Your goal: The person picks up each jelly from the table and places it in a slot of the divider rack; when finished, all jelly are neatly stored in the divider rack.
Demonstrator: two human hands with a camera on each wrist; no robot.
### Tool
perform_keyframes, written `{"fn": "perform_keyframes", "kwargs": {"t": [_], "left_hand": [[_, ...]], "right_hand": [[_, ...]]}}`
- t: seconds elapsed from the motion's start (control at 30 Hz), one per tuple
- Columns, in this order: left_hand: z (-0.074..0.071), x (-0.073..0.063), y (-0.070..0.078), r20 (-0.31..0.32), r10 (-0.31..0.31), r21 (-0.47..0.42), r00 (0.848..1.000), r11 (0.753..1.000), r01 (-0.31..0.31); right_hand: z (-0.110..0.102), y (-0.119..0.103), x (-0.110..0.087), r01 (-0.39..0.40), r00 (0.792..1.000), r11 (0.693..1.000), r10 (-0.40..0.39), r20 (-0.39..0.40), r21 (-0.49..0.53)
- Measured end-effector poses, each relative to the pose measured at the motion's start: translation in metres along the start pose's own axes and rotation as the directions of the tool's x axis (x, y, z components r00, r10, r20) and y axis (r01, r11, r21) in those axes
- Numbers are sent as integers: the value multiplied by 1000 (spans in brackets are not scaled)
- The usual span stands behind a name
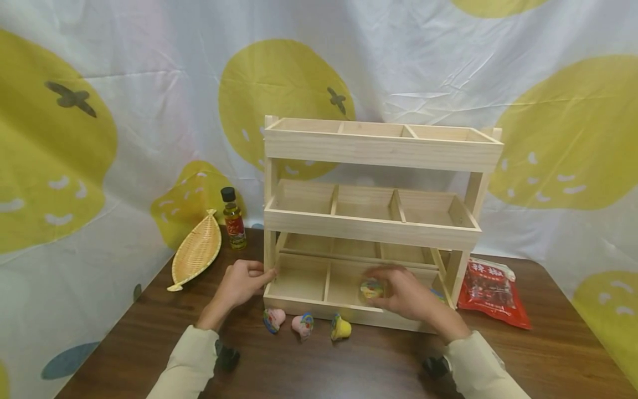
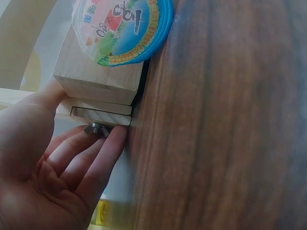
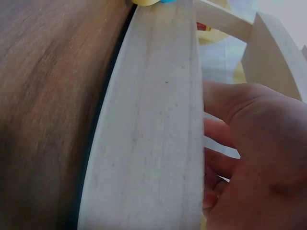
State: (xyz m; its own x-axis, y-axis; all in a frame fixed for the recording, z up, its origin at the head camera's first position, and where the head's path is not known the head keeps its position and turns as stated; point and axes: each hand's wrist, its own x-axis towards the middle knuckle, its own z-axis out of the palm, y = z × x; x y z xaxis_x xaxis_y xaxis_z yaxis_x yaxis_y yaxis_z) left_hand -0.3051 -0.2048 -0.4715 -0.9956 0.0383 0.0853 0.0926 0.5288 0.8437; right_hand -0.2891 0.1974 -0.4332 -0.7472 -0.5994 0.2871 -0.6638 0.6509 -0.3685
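A three-tier wooden shelf rack stands on the table, each tier split by dividers. At its lower left side my left hand grips the edge, thumb inside and fingers outside by a wing nut. Over the bottom tier, my right hand holds a small jelly cup between thumb and fingers, slightly blurred. Another cup shows partly behind that hand, in the right compartment. Before the rack lie two pink jelly cups, one left and one nearer the middle, and a yellow one.
Left of the rack are a boat-shaped woven basket and a bottle with a black cap. A red packet of dried chillies lies against the right side. A fruit-print curtain hangs behind the table.
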Motion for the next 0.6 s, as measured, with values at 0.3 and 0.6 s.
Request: {"fn": "perform_keyframes", "kwargs": {"t": [0.3,0.6], "left_hand": [[0,-1,2,10,-3,7,1000,1000,3],[0,-1,0,8,0,5,1000,1000,0]], "right_hand": [[6,-28,-15,37,983,999,-33,-178,16],[29,-57,-27,202,975,974,-191,-115,100]]}}
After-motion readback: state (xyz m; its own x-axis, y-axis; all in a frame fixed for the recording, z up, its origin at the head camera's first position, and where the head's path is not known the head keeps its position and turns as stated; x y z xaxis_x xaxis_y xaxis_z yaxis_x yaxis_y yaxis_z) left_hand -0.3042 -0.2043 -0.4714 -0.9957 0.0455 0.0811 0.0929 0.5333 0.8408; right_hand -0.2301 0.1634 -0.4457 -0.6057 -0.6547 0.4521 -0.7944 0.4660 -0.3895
